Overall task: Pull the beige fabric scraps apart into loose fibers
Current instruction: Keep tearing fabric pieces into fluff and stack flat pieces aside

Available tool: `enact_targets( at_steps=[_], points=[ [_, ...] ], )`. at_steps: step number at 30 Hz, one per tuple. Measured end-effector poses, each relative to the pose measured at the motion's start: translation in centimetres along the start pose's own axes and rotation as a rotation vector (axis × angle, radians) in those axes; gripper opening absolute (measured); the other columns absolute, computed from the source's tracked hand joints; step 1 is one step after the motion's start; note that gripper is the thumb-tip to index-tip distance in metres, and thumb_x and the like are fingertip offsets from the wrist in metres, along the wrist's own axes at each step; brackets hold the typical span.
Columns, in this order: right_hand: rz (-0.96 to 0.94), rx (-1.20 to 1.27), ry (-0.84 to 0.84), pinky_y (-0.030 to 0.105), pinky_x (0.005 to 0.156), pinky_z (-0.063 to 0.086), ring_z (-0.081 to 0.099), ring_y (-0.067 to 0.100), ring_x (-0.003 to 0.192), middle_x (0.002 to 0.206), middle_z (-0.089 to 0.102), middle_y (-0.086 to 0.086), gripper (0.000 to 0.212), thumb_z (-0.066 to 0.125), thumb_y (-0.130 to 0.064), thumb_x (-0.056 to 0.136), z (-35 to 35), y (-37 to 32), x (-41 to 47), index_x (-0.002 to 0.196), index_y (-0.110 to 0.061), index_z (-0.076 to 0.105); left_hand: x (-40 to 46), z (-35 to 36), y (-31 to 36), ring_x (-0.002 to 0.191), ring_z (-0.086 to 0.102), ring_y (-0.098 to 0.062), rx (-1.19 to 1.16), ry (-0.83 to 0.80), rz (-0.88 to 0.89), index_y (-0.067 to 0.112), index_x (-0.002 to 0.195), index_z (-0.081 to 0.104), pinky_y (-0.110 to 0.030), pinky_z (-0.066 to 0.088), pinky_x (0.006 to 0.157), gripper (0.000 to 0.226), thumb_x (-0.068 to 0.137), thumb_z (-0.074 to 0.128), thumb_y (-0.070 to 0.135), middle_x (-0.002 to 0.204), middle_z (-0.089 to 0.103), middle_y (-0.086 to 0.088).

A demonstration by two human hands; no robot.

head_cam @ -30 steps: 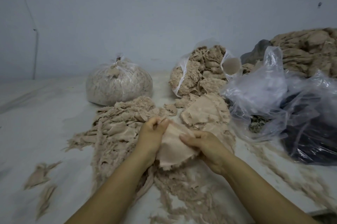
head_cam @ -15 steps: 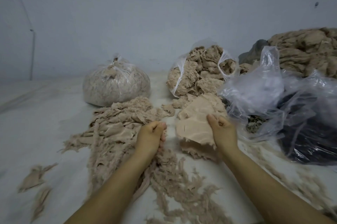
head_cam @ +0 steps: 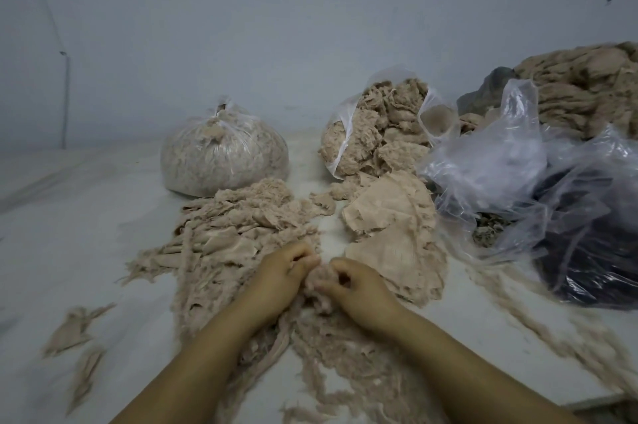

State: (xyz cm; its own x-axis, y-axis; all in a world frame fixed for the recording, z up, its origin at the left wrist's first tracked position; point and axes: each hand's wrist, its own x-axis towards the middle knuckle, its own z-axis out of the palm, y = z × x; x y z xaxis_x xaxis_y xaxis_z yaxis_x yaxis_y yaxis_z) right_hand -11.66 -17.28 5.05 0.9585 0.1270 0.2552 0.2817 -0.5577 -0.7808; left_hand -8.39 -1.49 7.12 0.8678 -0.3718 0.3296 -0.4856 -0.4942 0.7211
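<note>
A frayed beige clump [head_cam: 319, 289] sits between my two hands at the centre of the white surface. My left hand [head_cam: 281, 277] pinches its left side with curled fingers. My right hand [head_cam: 357, 289] grips its right side, fingers curled. Flat beige fabric scraps [head_cam: 397, 226] lie in a stack just right of my hands. A wide heap of scraps and strips [head_cam: 234, 226] spreads to the left. Loose fibers [head_cam: 338, 365] trail toward me under my forearms.
A tied clear bag of fibers [head_cam: 224, 154] stands at the back left. An open bag of scraps [head_cam: 376, 133] stands behind the stack. Crumpled clear plastic bags [head_cam: 518, 161] and a dark bag [head_cam: 593, 251] fill the right. Small scraps [head_cam: 72, 330] lie front left.
My right hand has let go of the flat scrap it held out to the right and has come back to the centre. Both hands now hold a frayed clump together.
</note>
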Motion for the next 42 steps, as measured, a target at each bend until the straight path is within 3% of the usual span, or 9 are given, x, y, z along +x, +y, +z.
enact_targets(
  at_steps=[3, 9, 14, 18, 22, 25, 31, 34, 42],
  points=[
    [0.134, 0.462, 0.123, 0.041, 0.061, 0.047, 0.053, 0.024, 0.060, 0.068, 0.053, 0.026, 0.035, 0.059, -0.023, 0.094, -0.6, 0.0, 0.5, 0.079, 0.007, 0.050, -0.2, -0.7, -0.4, 0.063, 0.046, 0.002, 0.033, -0.115, -0.007, 0.030, 0.075, 0.051, -0.020, 0.036, 0.060, 0.019, 0.094, 0.055, 0.032, 0.067, 0.051, 0.013],
    [0.206, 1.007, 0.294, 0.022, 0.040, 0.042, 0.051, 0.014, 0.040, 0.053, 0.055, 0.002, 0.025, 0.056, -0.018, 0.095, -2.8, -0.2, 0.7, 0.072, -0.010, 0.051, -0.8, -0.9, -3.8, 0.089, 0.058, -0.024, 0.362, -0.154, -0.040, 0.003, 0.093, 0.067, -0.030, 0.042, 0.077, 0.016, 0.093, 0.058, 0.017, 0.091, 0.064, -0.011],
    [0.111, 0.746, 0.247, 0.021, 0.043, 0.042, 0.049, 0.019, 0.045, 0.057, 0.055, 0.011, 0.021, 0.070, -0.022, 0.084, -2.7, -0.7, 0.1, 0.073, -0.013, 0.054, -1.0, -0.8, -1.8, 0.099, 0.057, -0.007, -0.028, 0.009, -0.114, 0.021, 0.105, 0.067, -0.004, 0.041, 0.077, 0.021, 0.088, 0.064, 0.033, 0.105, 0.060, 0.014],
    [-0.059, 0.216, 0.349, 0.013, 0.064, 0.039, 0.054, 0.006, 0.073, 0.077, 0.058, -0.007, 0.019, 0.074, -0.009, 0.079, -1.5, -1.4, 0.1, 0.075, -0.018, 0.057, -0.8, 0.0, 2.3, 0.076, 0.068, -0.020, -0.771, -0.170, -0.524, 0.008, 0.096, 0.069, -0.029, 0.055, 0.062, 0.059, 0.068, 0.063, 0.060, 0.083, 0.070, -0.008],
    [-0.412, -0.261, 0.306, 0.025, 0.073, 0.038, 0.051, 0.018, 0.086, 0.089, 0.058, 0.003, 0.011, 0.072, -0.008, 0.076, -0.5, -1.3, -1.2, 0.085, -0.008, 0.066, -0.4, 0.8, 3.2, 0.060, 0.068, -0.018, -1.046, -0.020, -0.650, 0.005, 0.092, 0.065, -0.029, 0.057, 0.054, 0.011, 0.089, 0.060, 0.015, 0.069, 0.069, -0.011],
    [-0.524, -0.408, 0.174, 0.030, 0.076, 0.041, 0.054, 0.014, 0.078, 0.081, 0.062, -0.006, 0.026, 0.063, -0.044, 0.085, -0.7, -0.7, -2.7, 0.083, -0.018, 0.065, 0.1, 0.2, 2.5, 0.055, 0.062, -0.019, -1.111, 0.166, -0.683, 0.001, 0.097, 0.059, -0.032, 0.055, 0.055, 0.011, 0.095, 0.049, 0.004, 0.065, 0.066, -0.013],
    [-0.156, 0.047, 0.392, 0.021, 0.065, 0.046, 0.057, 0.006, 0.072, 0.081, 0.063, -0.006, 0.021, 0.059, -0.041, 0.091, -1.0, -1.4, -3.2, 0.092, -0.021, 0.064, 0.1, -0.3, 2.7, 0.068, 0.071, -0.023, -1.099, 0.102, -0.579, 0.001, 0.094, 0.063, -0.031, 0.058, 0.056, 0.015, 0.095, 0.050, 0.008, 0.078, 0.073, -0.014],
    [0.196, 0.477, 0.181, 0.018, 0.069, 0.046, 0.059, 0.008, 0.080, 0.093, 0.063, -0.001, 0.031, 0.066, -0.040, 0.084, -1.4, -2.2, -1.9, 0.104, -0.017, 0.061, -0.2, 0.2, 3.0, 0.075, 0.071, -0.020, -1.019, 0.067, -0.495, 0.004, 0.091, 0.067, -0.029, 0.057, 0.066, 0.015, 0.093, 0.054, 0.011, 0.084, 0.073, -0.013],
    [0.167, 0.668, 0.189, 0.019, 0.055, 0.041, 0.052, 0.006, 0.058, 0.062, 0.059, -0.006, 0.020, 0.060, -0.012, 0.092, -0.8, -1.6, -1.5, 0.072, -0.016, 0.059, -0.4, 0.9, 2.8, 0.069, 0.062, -0.019, -0.914, 0.111, -0.443, 0.011, 0.077, 0.069, -0.032, 0.049, 0.069, 0.016, 0.090, 0.058, 0.011, 0.074, 0.067, -0.009]
  ],
)
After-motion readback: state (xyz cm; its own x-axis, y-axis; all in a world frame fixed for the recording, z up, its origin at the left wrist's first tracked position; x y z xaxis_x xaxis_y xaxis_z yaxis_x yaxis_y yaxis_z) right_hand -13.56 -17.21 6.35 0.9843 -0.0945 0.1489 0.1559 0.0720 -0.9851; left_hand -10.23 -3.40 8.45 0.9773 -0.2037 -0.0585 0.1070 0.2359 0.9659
